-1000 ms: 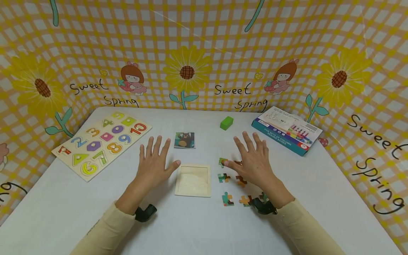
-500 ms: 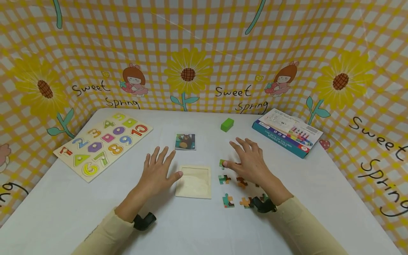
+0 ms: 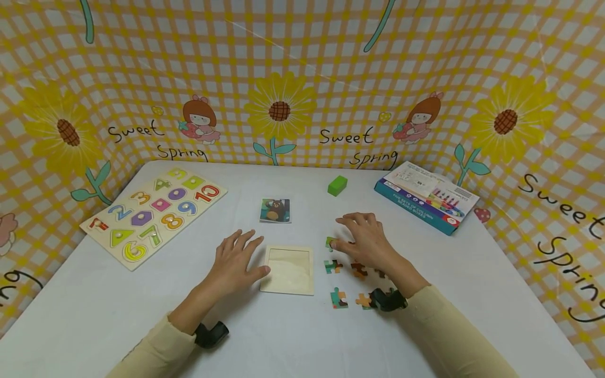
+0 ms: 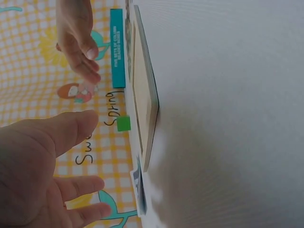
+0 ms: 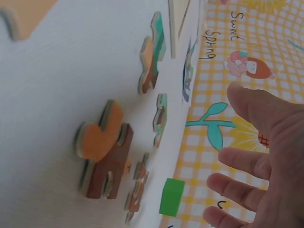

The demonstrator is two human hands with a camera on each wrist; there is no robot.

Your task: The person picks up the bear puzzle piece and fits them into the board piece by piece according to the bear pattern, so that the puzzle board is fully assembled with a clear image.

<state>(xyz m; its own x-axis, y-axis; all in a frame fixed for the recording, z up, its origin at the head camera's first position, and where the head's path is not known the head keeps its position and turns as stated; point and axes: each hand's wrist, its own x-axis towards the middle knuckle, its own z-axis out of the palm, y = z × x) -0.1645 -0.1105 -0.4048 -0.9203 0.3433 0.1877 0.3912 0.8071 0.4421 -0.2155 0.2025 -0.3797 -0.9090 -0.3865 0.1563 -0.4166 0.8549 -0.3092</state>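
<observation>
My left hand hovers with fingers spread at the left side of a shallow square wooden puzzle tray, its thumb overlapping the tray's left edge in the head view. Holding nothing, my right hand is above several loose jigsaw pieces to the right of the tray, its fingers slightly bent. A teal and brown piece, a brown piece and a teal corner piece lie there apart; other pieces are partly hidden under the hand and wrist. In the right wrist view a brown and orange piece shows large.
Behind the tray lies a square bear picture card. A green block sits farther back. At left is a wooden number puzzle board; at right, a flat blue-sided box. A checked cloth rises behind the white table.
Both hands have come lower and drawn back slightly towards the body, and their fingers are a little more bent. The tray, pieces, card and block have stayed in place.
</observation>
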